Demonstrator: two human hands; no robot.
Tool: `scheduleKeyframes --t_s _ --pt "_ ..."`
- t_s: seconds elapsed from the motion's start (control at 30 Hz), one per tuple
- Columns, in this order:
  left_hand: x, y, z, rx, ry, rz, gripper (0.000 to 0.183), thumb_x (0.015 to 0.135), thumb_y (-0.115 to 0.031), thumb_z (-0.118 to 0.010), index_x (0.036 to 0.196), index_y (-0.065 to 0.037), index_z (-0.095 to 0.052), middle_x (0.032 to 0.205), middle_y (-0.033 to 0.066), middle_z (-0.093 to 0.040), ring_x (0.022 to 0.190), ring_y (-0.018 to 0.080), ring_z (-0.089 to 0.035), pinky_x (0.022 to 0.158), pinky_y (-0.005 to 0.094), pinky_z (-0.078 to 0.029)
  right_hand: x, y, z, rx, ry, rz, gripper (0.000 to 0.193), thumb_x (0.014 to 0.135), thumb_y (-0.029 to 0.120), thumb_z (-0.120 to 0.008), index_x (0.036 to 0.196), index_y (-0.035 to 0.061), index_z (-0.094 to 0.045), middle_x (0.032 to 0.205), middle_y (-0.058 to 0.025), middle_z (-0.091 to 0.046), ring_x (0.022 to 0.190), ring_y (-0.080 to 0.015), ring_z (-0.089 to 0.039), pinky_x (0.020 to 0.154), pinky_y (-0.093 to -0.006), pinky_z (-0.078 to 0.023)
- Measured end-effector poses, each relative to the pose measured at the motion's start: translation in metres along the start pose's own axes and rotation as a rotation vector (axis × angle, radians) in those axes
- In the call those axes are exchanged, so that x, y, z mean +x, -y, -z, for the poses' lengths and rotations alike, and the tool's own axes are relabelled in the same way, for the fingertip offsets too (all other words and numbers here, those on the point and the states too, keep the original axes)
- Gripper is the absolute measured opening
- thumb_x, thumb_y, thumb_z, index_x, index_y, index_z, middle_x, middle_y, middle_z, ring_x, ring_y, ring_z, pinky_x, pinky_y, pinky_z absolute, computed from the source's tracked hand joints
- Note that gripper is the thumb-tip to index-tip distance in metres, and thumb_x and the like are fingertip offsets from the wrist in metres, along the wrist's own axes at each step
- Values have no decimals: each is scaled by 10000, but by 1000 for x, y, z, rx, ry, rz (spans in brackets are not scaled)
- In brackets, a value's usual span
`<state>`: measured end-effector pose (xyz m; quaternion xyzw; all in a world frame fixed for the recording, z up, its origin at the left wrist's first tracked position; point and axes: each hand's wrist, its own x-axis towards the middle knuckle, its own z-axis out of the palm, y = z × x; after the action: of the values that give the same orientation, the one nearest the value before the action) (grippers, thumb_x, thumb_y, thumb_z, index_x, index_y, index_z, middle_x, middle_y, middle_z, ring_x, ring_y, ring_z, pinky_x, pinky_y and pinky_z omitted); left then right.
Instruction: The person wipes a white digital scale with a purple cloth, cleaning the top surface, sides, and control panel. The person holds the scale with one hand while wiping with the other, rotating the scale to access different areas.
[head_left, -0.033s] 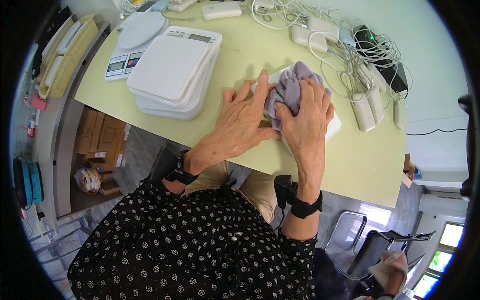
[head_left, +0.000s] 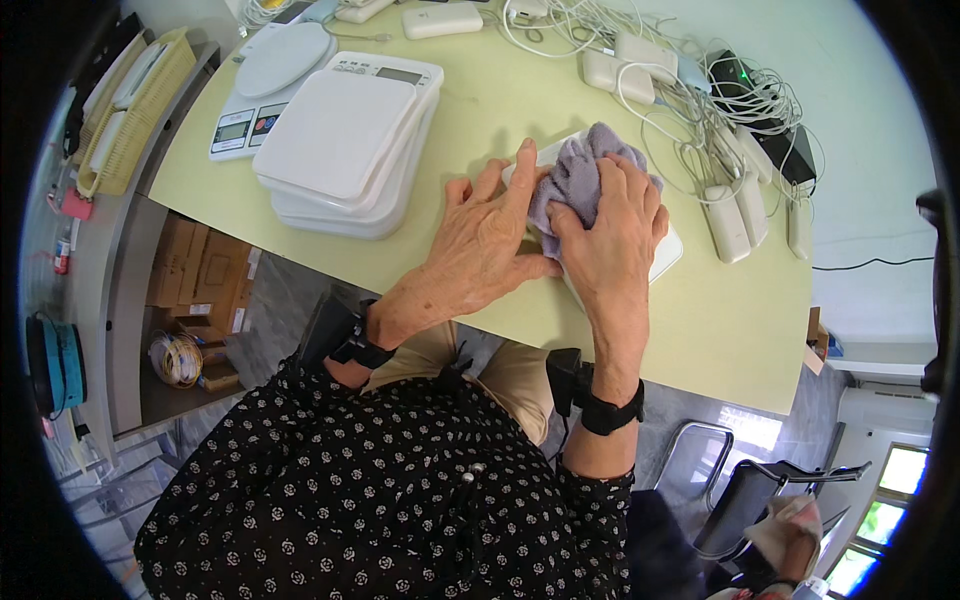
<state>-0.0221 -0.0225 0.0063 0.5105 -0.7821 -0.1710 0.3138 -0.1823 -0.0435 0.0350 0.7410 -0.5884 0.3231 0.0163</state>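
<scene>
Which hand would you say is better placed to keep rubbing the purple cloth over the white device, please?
The right hand, probably. It already covers the purple cloth and presses it onto the white device. The left hand lies flat beside it, fingertips at the device's edge, better suited to steadying.

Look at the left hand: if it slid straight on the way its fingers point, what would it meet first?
The left hand points up and right; its fingertips already touch the white device beside the lilac cloth. Beyond lie tangled white cables, probably.
</scene>
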Motion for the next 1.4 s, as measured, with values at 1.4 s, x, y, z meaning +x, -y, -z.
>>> scheduleKeyframes --t_s 1.4 --pt "0 3 -3 2 9 60 1154 771 -196 -830 1623 75 -101 1557 168 -496 1388 337 -427 1105 453 -285 4 10 -8 -123 69 -45 581 843 268 -795 1327 22 -590 1427 -166 -563 1364 -386 -480 1136 -710 -247"
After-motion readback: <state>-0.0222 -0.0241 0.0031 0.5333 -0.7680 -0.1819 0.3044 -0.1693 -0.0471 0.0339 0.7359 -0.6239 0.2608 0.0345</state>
